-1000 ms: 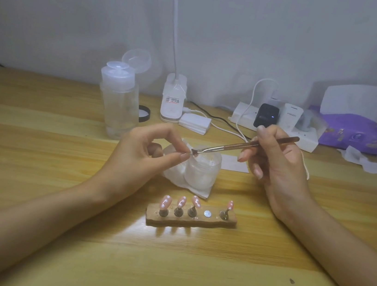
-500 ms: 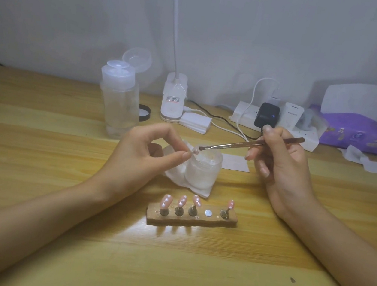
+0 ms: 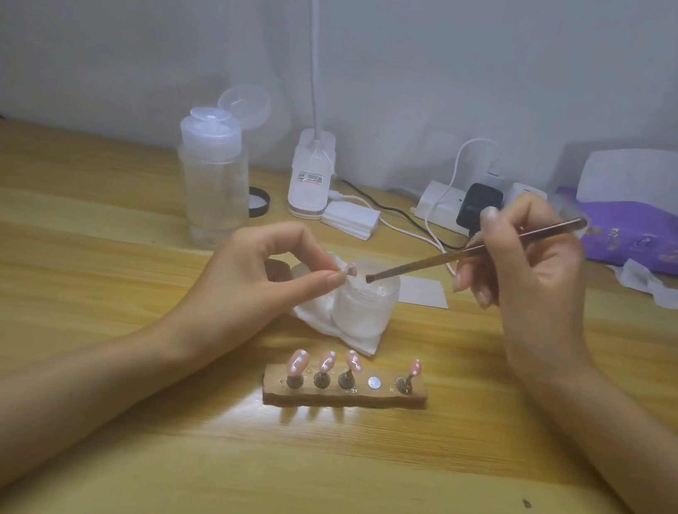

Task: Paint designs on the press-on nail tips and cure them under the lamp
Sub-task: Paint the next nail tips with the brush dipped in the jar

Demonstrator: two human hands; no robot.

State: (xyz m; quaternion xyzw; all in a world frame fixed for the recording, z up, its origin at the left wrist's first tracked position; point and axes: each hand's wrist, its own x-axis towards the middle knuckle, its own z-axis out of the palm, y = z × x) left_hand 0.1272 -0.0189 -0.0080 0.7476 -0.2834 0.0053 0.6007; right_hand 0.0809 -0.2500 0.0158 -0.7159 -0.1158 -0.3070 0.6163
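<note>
Wooden holder point(image 3: 344, 394) carried four pink nail tips point(image 3: 297, 360) with white marks, so painting seemed mostly done; one magnet seat point(image 3: 374, 382) stood empty. Fifth tip point(image 3: 350, 269) was pinched between thumb and forefinger of left hand point(image 3: 264, 277), just beside jar point(image 3: 365, 308). Right hand point(image 3: 530, 275) fingers were clamped on brush point(image 3: 459, 258), bristle end over jar mouth, apart from tip. Curing seemingly not yet done

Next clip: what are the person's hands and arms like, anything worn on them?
Nothing worn. The left hand and right hand are bare: no gloves, rings, watch or bracelet. The left forearm and right forearm are uncovered to the frame edge, with no sleeves visible. The right fingers show longish nails.
</note>
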